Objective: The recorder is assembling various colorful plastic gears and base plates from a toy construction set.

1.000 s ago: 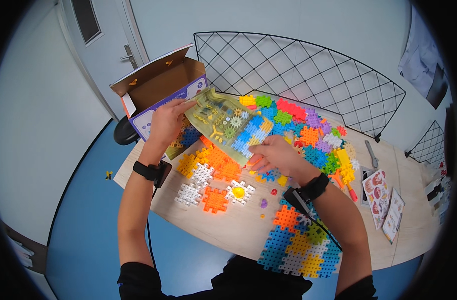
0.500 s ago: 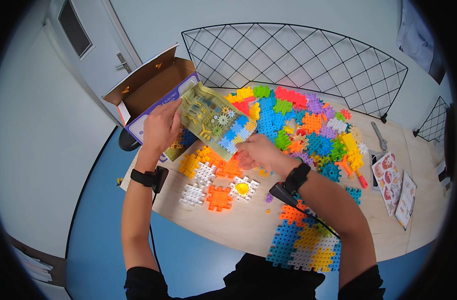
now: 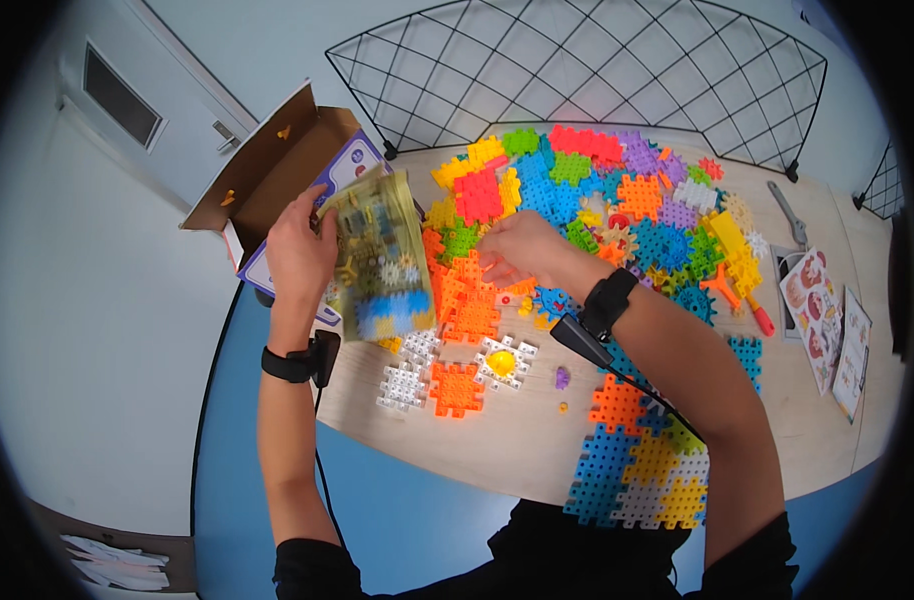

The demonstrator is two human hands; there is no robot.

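My left hand [image 3: 302,250] grips the left side of a printed olive-yellow instruction sheet [image 3: 362,250] with pictures of gears and blocks, held in front of an open purple-and-white cardboard box [image 3: 267,190]. My right hand [image 3: 527,250] is apart from the sheet, its fingers loosely bent and parted over orange interlocking plates [image 3: 472,315]; nothing shows in it. Below the sheet lie white toothed plates [image 3: 404,385], an orange plate [image 3: 457,388] and a white plate with a yellow dome [image 3: 502,362].
A big heap of colourful gears and blocks [image 3: 637,215] covers the far middle, before a black wire rack [image 3: 597,70]. At right are a grey wrench [image 3: 787,212], a red-handled tool [image 3: 762,318] and a sticker sheet [image 3: 812,310]. A joined multicoloured panel [image 3: 642,475] sits by my right forearm.
My right hand has let go of the sheet's right edge and is over the orange plates. The sheet has swung left and hangs more upright from my left hand. The view has shifted.
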